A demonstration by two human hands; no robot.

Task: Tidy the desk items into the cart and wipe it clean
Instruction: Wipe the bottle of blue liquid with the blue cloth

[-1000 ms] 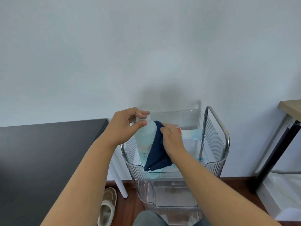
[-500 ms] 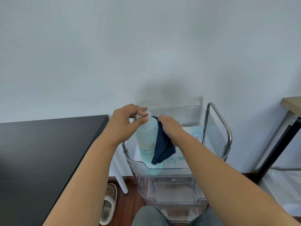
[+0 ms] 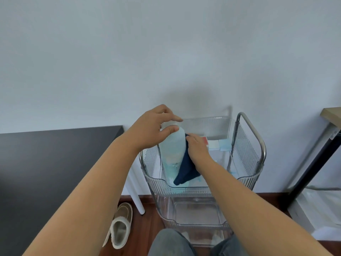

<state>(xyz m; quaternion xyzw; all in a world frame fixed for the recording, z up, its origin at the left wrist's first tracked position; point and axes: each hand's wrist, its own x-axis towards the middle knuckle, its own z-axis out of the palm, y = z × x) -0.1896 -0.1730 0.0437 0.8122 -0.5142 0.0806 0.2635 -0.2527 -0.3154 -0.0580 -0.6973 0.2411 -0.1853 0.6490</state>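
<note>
Your left hand [image 3: 155, 126] pinches the top of the pale bottle [image 3: 172, 150] between thumb and fingers. Your right hand [image 3: 198, 148] presses a dark blue cloth [image 3: 186, 170] against the bottle's side, fingers curled into it. Both sit in the top tray of the clear cart [image 3: 245, 145], beside the black desk [image 3: 55, 154]. Keep the bottle upright and steady as you wipe.

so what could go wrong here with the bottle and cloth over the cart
The left hand holds the bottle only near its top, with thumb and fingers; that light grip could slip, dropping it into the cart's top tray. The right hand presses the dark blue cloth against the bottle's side, which could push it over.
</note>
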